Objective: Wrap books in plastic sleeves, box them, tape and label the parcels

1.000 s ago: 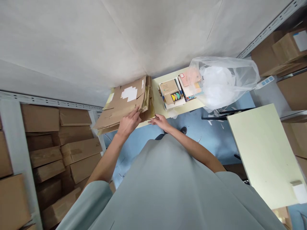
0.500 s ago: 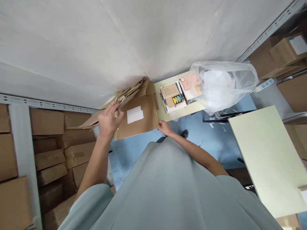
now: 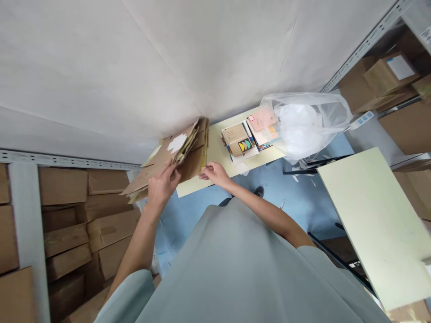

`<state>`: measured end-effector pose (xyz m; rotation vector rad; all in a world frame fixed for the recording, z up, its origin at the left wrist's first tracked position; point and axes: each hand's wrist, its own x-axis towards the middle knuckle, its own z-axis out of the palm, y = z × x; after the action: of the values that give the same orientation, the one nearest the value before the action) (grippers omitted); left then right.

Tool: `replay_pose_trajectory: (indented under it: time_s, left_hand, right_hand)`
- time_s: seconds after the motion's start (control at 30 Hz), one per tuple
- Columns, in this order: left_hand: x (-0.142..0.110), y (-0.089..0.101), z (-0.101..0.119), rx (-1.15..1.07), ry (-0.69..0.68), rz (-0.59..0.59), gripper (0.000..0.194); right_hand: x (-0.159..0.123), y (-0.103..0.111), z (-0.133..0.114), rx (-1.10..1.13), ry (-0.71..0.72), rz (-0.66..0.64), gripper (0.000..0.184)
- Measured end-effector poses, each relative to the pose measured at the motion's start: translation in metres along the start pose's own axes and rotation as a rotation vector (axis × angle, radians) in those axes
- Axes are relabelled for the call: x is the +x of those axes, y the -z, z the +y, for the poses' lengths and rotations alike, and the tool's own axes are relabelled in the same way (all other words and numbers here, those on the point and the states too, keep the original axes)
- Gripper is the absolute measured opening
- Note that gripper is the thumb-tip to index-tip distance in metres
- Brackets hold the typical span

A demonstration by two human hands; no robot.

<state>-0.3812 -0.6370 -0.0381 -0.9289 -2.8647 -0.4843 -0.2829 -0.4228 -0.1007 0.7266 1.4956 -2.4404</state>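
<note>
On the left part of the narrow cream table lies a stack of flattened cardboard (image 3: 161, 154), its upper sheet bearing a torn white label (image 3: 177, 142). My left hand (image 3: 163, 181) is closed on the near edge of that stack. Just to the right, a brown cardboard sheet (image 3: 193, 163) with a yellowish taped edge leans in against the stack. My right hand (image 3: 216, 174) pinches the right near corner of this sheet between thumb and fingers. The lower side of the sheet is hidden behind my left hand and the stack.
Books (image 3: 239, 139) and a pink-covered pile (image 3: 261, 125) sit on the cream table (image 3: 215, 134). A clear plastic bag (image 3: 303, 128) bulges at its right end. Another table (image 3: 373, 224) stands right. Shelves of cardboard boxes (image 3: 63, 184) flank both sides.
My right hand has moved left and slightly up with the brown sheet's edge, and the sheet has swung in toward the stack. Its white label is out of sight. My left hand has shifted slightly right and down.
</note>
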Motion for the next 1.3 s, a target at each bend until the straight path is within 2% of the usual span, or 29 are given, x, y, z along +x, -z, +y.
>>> replay_pose_trajectory:
  time_s: [0.1,0.3,0.43,0.6,0.77,1.03,1.17,1.3]
  left_hand:
    - [-0.023,-0.025,0.012,0.007,-0.022,-0.112,0.035]
    - [-0.078,-0.099,0.039,-0.083,-0.123,-0.311,0.036]
    - [-0.089,-0.130,0.039,-0.207,-0.154,-0.357,0.044]
    - [-0.064,-0.150,0.030,-0.296,-0.161,-0.351,0.047]
    - [-0.024,-0.172,0.043,-0.372,-0.196,-0.345,0.048]
    - [0.023,-0.208,0.101,-0.563,-0.309,-0.405,0.048]
    - [0.037,-0.213,0.134,-0.571,-0.378,-0.437,0.044]
    - [0.045,-0.213,0.160,-0.549,-0.404,-0.444,0.042]
  right_hand:
    - [-0.009,0.027,0.021,-0.027,-0.059,0.014,0.021]
    - [-0.020,0.077,0.070,-0.126,-0.281,0.148,0.021]
    - [-0.035,0.108,0.080,-0.170,-0.324,0.226,0.015]
    - [-0.069,0.146,0.069,-0.170,-0.322,0.338,0.011]
    - [-0.103,0.163,0.059,-0.150,-0.260,0.502,0.020]
    - [-0.168,0.167,0.070,-0.030,-0.196,0.726,0.028]
    - [-0.190,0.179,0.078,0.033,-0.192,0.797,0.032]
    - [-0.196,0.202,0.081,0.082,-0.168,0.803,0.033]
